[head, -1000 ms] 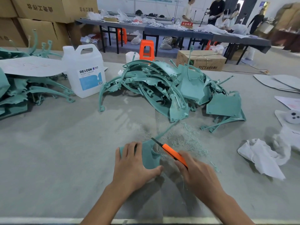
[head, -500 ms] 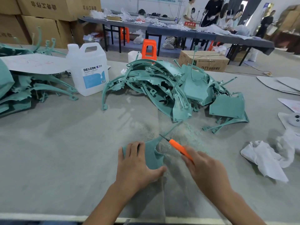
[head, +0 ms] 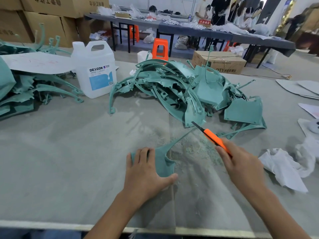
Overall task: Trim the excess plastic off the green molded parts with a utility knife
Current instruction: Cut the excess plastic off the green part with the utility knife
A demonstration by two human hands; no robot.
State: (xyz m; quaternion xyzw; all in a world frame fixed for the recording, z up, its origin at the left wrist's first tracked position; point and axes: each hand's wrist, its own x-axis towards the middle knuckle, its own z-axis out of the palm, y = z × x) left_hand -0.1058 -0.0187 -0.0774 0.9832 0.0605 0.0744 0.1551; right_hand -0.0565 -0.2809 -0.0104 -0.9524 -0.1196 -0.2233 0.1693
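Grey table (head: 69,152) strewn with shavings. At 6 o'clock, left hand (head: 146,173), fingers straight and slightly spread, presses a green part (head: 162,161) flat. Toward 3 o'clock, knife (head: 212,138) held clear, right hand (head: 241,163) curled round it. Likely between cuts; next, blade meets edge.

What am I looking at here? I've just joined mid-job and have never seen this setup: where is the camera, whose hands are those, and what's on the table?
There is no machine. These are a person's bare hands, seen from one wide-angle camera worn on their head, looking forward and down. The left hand presses a green molded part flat on the grey table. The right hand grips an orange utility knife, blade out and pointing away from the person. Green shavings lie between the hands. Behind them sits a pile of green parts. A second pile lies at far left beside a white jug, and a crumpled white cloth lies at right.
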